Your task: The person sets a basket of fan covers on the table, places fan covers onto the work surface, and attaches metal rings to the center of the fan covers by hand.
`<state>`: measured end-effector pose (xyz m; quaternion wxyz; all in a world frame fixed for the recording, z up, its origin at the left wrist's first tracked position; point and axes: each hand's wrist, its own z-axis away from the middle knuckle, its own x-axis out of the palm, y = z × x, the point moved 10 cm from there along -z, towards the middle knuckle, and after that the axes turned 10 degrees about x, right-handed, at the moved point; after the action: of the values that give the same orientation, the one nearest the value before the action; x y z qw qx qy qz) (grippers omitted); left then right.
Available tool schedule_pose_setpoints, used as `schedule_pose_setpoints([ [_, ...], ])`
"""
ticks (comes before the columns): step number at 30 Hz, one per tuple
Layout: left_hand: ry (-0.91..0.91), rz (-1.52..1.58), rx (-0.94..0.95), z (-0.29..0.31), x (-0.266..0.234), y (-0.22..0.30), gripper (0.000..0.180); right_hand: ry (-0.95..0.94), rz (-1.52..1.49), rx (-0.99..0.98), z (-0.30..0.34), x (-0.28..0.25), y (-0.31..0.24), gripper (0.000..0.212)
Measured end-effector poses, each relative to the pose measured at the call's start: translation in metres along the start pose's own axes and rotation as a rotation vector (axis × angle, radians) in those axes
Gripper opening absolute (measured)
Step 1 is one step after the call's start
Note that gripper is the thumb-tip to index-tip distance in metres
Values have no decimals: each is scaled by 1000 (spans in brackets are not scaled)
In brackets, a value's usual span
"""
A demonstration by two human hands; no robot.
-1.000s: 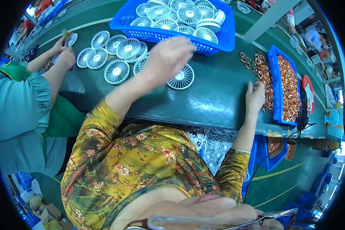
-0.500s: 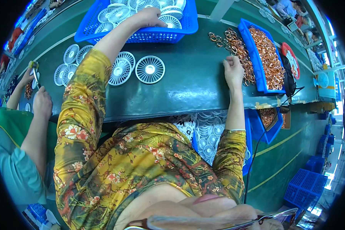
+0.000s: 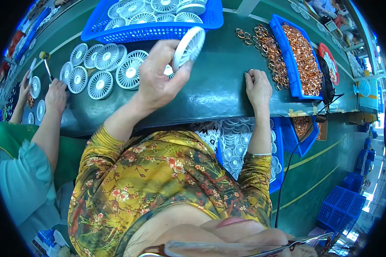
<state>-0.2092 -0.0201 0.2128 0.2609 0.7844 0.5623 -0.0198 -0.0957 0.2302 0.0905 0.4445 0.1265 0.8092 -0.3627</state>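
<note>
A white spoked plastic disc [image 3: 189, 49] is held on edge in my left hand [image 3: 161, 79], thumb and fingers pinching its rim above the green tabletop. More discs of this kind [image 3: 100, 85] lie on the table left of that hand. Behind it stands a blue basket [image 3: 158, 34] heaped with white discs [image 3: 142, 18]. My right hand [image 3: 258, 89] rests low over the table with its fingers closed together; whatever they pinch is too small to make out. Close by, loose copper-coloured rings [image 3: 270, 53] are spread beside a blue tray [image 3: 290, 64] full of such rings [image 3: 302, 60].
Right of the tray are a red round container [image 3: 329, 64] and a black cable [image 3: 292, 158] hanging over the table edge. Below the edge sit a bin of white discs [image 3: 233, 145] and a blue bin [image 3: 302, 141] with rings. A co-worker's hand [image 3: 55, 95] holds a hammer at left.
My left hand has come back from the basket toward me, bringing out a white spoked disc. My right hand has shifted slightly, its fingers still closed. The co-worker's hammer has moved.
</note>
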Motion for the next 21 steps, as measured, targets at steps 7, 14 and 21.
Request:
schedule_pose_setpoints([
  [7, -51, 621, -677, 68, 58, -43, 26, 156, -509, -269, 43, -57, -69, 8],
  [14, -150, 679, -681, 64, 78, -27, 29, 243, -425, -598, 81, -76, -136, 21],
  [21, -268, 522, -673, 69, 73, -22, 28, -34, -204, -481, 74, -42, -147, 16],
])
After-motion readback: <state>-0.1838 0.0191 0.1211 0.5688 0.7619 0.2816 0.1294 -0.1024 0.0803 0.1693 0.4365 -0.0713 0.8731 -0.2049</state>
